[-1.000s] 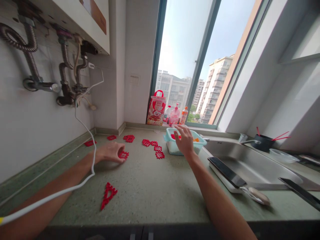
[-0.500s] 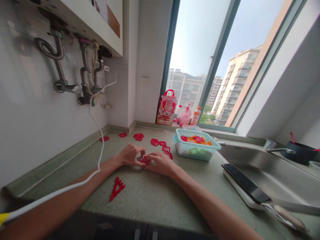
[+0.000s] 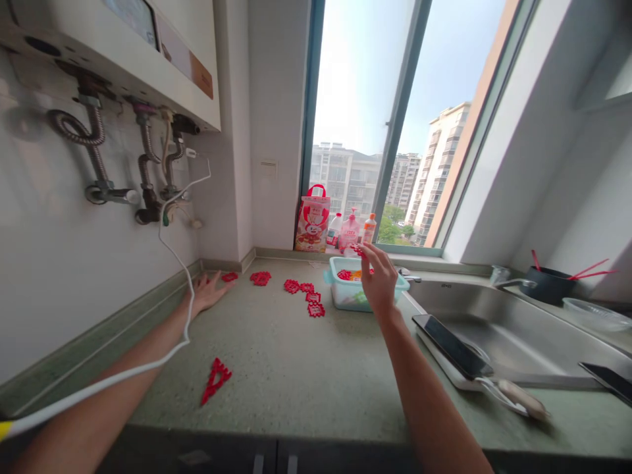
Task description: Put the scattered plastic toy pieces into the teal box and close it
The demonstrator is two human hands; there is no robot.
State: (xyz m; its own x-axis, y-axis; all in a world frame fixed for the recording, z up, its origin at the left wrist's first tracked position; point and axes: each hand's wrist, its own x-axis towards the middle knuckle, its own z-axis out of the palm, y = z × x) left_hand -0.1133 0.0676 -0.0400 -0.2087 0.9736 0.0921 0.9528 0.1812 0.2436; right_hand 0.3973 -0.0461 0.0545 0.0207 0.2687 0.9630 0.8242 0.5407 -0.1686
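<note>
My right hand (image 3: 381,280) is raised over the near side of a pale blue plastic box (image 3: 345,297). Its fingertips pinch a small red plastic building piece (image 3: 356,249). At the far left of the counter, my left hand (image 3: 207,294) reaches out with fingers apart, next to a flat red piece (image 3: 230,277); anything under its palm is hidden. A thicker red cluster (image 3: 260,278) lies to its right. Further right, several red pieces (image 3: 307,288) form a bent chain. Nearer to me rests a red triangle-shaped piece (image 3: 216,380).
A white cable (image 3: 184,263) hangs across my left forearm. Right of the box are a steel sink (image 3: 469,316) and a phone (image 3: 451,343) on a white object. A red and white bag (image 3: 313,224) and several bottles (image 3: 350,230) stand by the window.
My hands were together over a red piece mid-counter and are now apart. The left moved to the far left, the right up and right to the box with a red piece. The view shifted.
</note>
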